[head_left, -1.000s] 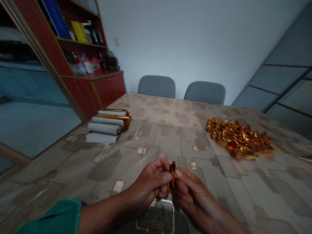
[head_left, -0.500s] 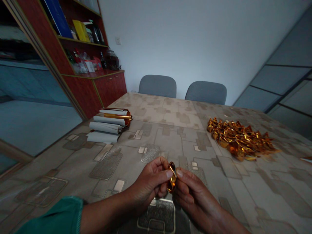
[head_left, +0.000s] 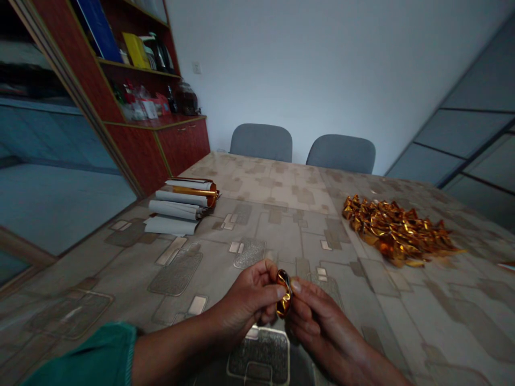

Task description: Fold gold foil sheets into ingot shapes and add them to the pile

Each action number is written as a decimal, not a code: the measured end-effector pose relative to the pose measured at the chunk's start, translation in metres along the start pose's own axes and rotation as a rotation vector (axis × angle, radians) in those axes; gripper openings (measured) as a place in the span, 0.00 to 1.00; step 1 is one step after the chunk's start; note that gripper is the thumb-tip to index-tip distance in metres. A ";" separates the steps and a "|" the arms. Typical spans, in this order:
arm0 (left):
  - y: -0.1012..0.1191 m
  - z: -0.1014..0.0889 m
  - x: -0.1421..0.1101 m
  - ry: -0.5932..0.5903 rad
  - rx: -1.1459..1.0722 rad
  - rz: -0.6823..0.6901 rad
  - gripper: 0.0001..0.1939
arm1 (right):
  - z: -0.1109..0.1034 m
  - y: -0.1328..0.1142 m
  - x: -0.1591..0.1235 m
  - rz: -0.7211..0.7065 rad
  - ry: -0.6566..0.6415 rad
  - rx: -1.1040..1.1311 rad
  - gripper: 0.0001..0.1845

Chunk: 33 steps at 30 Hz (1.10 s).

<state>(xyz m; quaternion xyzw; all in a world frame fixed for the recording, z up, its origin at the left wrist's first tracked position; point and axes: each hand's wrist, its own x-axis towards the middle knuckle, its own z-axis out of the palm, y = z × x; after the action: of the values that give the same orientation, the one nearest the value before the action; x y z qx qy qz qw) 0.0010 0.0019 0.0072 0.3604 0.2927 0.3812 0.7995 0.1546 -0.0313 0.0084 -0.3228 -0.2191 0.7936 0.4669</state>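
A small piece of folded gold foil [head_left: 284, 294] is pinched between both my hands just above the near edge of the table [head_left: 281, 214]. My left hand [head_left: 251, 299] grips its left side with thumb and fingers closed. Pressed against the foil's right side are the closed fingertips of my right hand [head_left: 316, 316]. A heap of several finished gold foil pieces [head_left: 396, 230] lies on the table to the far right.
Rolled and flat sheets of gold-backed paper [head_left: 181, 203] lie stacked at the table's left. Two grey chairs [head_left: 261, 142] stand at the far side. A red-brown cabinet with shelves [head_left: 153, 107] is at the left wall.
The foil piece has been squeezed shorter and more crumpled between my fingertips. Both hands stay in nearly the same place.
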 end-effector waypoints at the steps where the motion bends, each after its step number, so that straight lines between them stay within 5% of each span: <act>1: 0.000 0.000 0.000 0.002 0.001 0.003 0.19 | 0.000 0.000 0.000 0.005 0.003 0.002 0.25; 33: 0.001 -0.001 -0.001 0.029 -0.038 -0.039 0.20 | -0.005 0.002 0.000 0.011 -0.006 0.018 0.23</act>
<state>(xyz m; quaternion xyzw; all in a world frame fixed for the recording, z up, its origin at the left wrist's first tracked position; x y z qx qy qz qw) -0.0009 0.0019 0.0074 0.3339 0.3038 0.3763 0.8091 0.1570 -0.0318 0.0032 -0.3170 -0.2116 0.7991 0.4649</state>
